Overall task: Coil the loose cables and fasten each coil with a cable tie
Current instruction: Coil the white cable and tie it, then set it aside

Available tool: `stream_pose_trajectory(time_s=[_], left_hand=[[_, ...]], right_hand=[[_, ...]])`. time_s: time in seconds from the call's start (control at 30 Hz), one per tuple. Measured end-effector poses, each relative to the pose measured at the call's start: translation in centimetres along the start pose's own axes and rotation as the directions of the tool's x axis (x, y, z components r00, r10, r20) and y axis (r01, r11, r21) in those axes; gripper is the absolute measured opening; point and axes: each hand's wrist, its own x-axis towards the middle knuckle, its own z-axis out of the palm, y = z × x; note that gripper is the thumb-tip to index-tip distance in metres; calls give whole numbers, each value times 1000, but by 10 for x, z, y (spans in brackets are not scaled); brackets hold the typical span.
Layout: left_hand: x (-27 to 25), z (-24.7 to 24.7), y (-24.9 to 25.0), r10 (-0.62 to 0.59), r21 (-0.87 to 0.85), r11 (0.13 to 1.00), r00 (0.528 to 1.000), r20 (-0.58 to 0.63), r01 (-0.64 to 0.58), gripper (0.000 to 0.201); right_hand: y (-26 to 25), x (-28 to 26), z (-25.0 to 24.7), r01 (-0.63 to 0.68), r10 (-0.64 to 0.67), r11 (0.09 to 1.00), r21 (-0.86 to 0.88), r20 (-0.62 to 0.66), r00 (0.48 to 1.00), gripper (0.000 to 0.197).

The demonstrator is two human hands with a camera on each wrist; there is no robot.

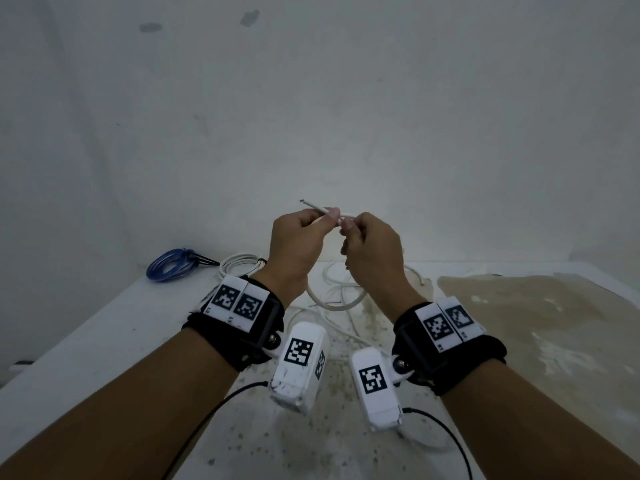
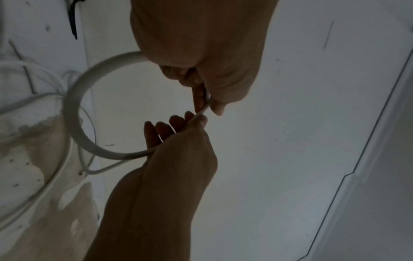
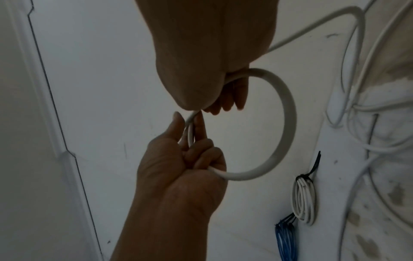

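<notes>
Both hands are raised above the table with a white cable (image 1: pixel 313 205) between them. My left hand (image 1: pixel 329 214) pinches it near its free end, which pokes up to the left. My right hand (image 1: pixel 348 225) pinches the same cable just beside it. Between the hands the cable bends into one round loop (image 2: pixel 71 114), also clear in the right wrist view (image 3: pixel 288 123). In the left wrist view my left hand (image 2: pixel 205 104) and right hand (image 2: pixel 197 118) nearly touch. The rest of the cable (image 1: pixel 346 282) trails in loose curves on the table.
A blue coil (image 1: pixel 169 270) and a white coil (image 1: pixel 239 265), each bound with a black tie (image 3: pixel 315 164), lie at the back left of the white table (image 1: pixel 104 323). A brown stain (image 1: pixel 519 306) covers the right side. A wall stands close behind.
</notes>
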Motion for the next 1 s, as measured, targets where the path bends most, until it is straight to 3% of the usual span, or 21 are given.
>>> stream_pose_trajectory(time_s=[0.07, 0.1, 0.2, 0.23, 0.27, 0.3, 0.33, 0.4, 0.53, 0.7, 1.0], left_hand=[[4, -4, -3, 0, 23, 1000, 1000, -27, 0, 16], [6, -7, -4, -4, 33, 999, 999, -31, 5, 16], [10, -15, -7, 18, 104, 994, 1000, 2, -18, 18], [11, -16, -7, 35, 128, 991, 999, 23, -38, 18], [12, -17, -6, 49, 149, 987, 998, 39, -55, 19], [13, -17, -5, 56, 166, 984, 998, 43, -62, 20], [14, -16, -3, 60, 175, 982, 997, 40, -66, 21], [15, -16, 2, 78, 180, 980, 995, 61, -88, 18], [13, -16, 6, 81, 178, 979, 989, 125, -102, 21], [18, -17, 1, 26, 202, 979, 997, 73, -40, 22], [19, -17, 1, 103, 236, 961, 980, 173, -143, 16]], right_hand=[[1, -3, 2, 10, -10, 1000, -9, 59, 998, 28], [2, -3, 0, 33, -28, 995, -94, 52, 998, 29], [2, 3, -15, 168, -255, 888, -429, -153, 955, 35], [-1, 7, -19, 208, -279, 878, -431, -107, 954, 39], [-4, 13, -23, 220, -225, 914, -342, 26, 974, 44], [-8, 17, -25, 138, -102, 978, -154, 223, 970, 48], [-13, 17, -27, -26, 3, 998, 50, 410, 912, 51], [-16, 19, -33, -215, 57, 949, 229, 548, 834, 52], [-11, 18, -37, -298, 62, 891, 344, 556, 829, 42], [-4, 16, -41, -423, 137, 796, 433, 551, 823, 39], [-3, 15, -41, -378, 73, 837, 395, 605, 793, 29]])
